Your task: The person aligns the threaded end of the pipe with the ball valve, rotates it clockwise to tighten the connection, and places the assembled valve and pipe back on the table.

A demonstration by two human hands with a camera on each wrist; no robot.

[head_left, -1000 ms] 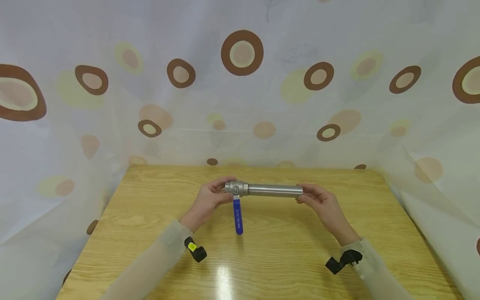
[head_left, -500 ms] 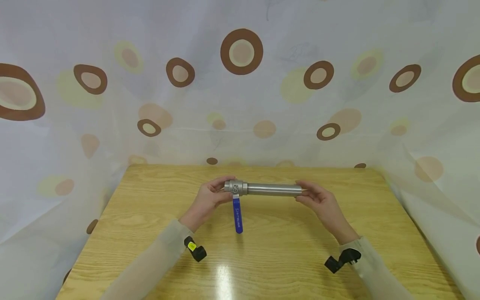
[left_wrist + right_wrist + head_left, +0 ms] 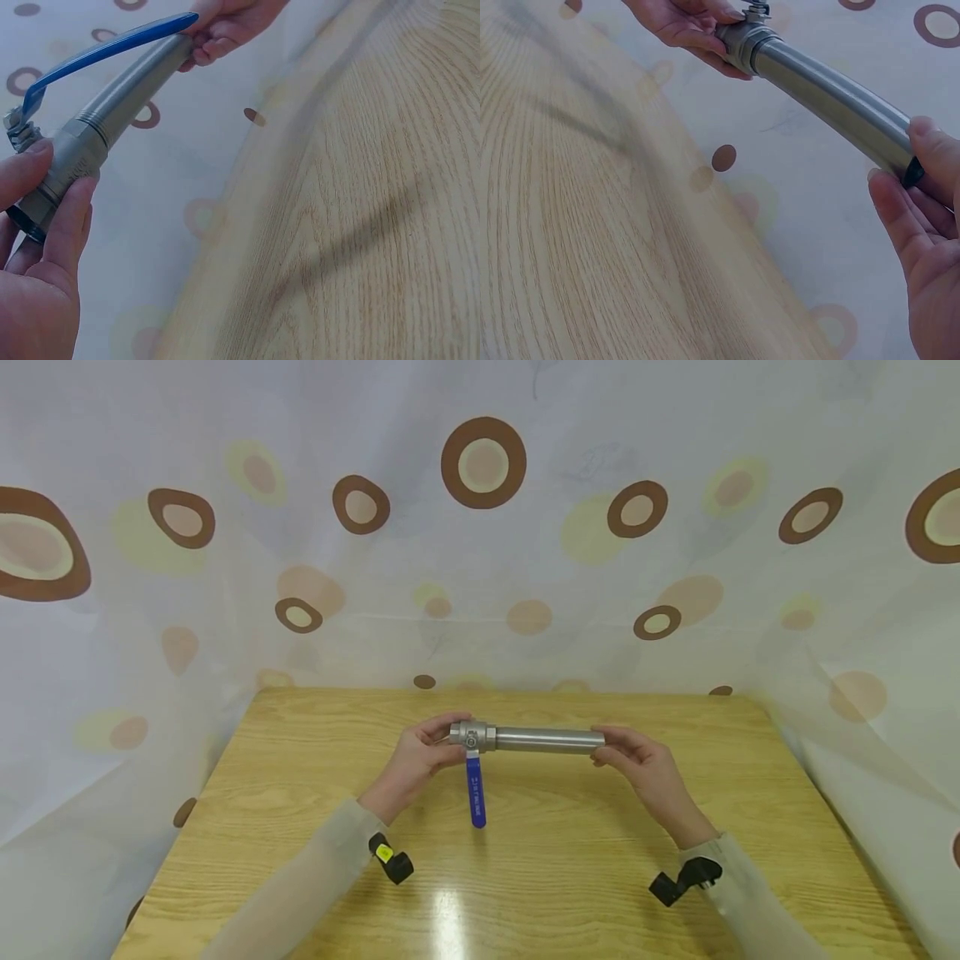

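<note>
A steel ball valve with a blue lever handle is joined to a straight steel pipe. Both are held level above the table. My left hand grips the valve body at its left end, thumb and fingers on opposite sides, as the left wrist view shows. At the pipe's free right end, my right hand pinches it between thumb and fingers. Threads show where the pipe meets the valve. The lever points toward me, square to the pipe.
Beneath the hands lies a wood-grain table. A white sheet with brown and yellow circles stands behind it and along both sides. Black cameras are strapped to both wrists.
Both hands keep their hold on the valve and pipe with almost no movement. Fingers of my right hand shift slightly at the pipe's end.
</note>
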